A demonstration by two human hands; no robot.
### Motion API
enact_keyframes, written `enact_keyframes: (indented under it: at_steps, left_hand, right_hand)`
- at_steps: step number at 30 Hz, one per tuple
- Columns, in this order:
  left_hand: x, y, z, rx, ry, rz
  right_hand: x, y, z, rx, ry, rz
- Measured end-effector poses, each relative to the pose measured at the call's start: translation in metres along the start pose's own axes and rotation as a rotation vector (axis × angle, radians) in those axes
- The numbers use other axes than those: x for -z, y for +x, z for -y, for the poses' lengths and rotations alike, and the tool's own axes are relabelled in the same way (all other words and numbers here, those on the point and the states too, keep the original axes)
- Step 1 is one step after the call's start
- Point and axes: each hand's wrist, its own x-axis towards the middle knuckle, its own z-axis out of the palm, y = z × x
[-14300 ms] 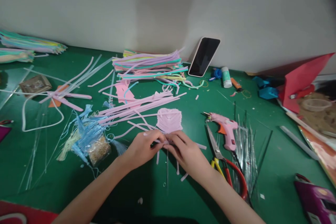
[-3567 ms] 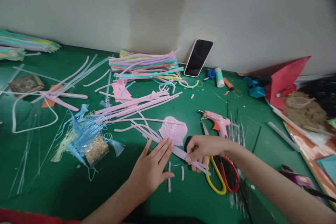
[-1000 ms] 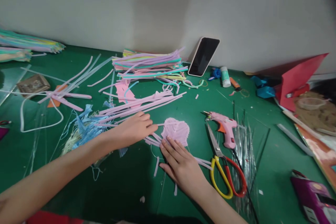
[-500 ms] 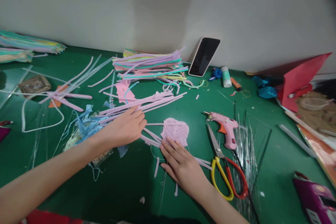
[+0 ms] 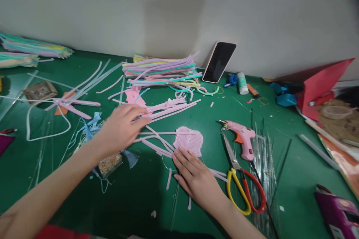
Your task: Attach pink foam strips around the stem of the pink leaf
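just below the lilac patch [image 5: 190, 137], lilac strips [image 5: 168, 153] are pressed under the flat, ungripping right hand [image 5: 195, 175]; left of the patch, the left hand [image 5: 120, 129] is seen by pink stems [image 5: 175, 108], its grip unclear.

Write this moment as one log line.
left hand: at pink stems; right hand: flat on lilac stems; scissors: beside glue gun

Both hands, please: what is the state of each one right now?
Left hand: fingers bent, at the pink strips; whether it holds any cannot be told.
Right hand: open, fingers extended, laid over the lilac strips.
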Motion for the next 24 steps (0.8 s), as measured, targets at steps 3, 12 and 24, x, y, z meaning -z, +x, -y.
enact_keyframes:
  at_steps: [3, 12, 24]
  left_hand:
    - [-0.01, -0.001, -0.024, -0.138, -0.299, 0.105]
    - [-0.037, 0.005, -0.015, -0.169, -0.097, 0.214]
    - [-0.024, 0.016, 0.03, -0.093, -0.506, 0.433]
  right_hand:
    - [-0.001, -0.001, -0.001, 0.011, -0.003, -0.009]
    - [-0.001, -0.001, -0.002, 0.013, 0.007, 0.006]
    - [-0.001, -0.002, -0.006, 0.024, 0.045, 0.044]
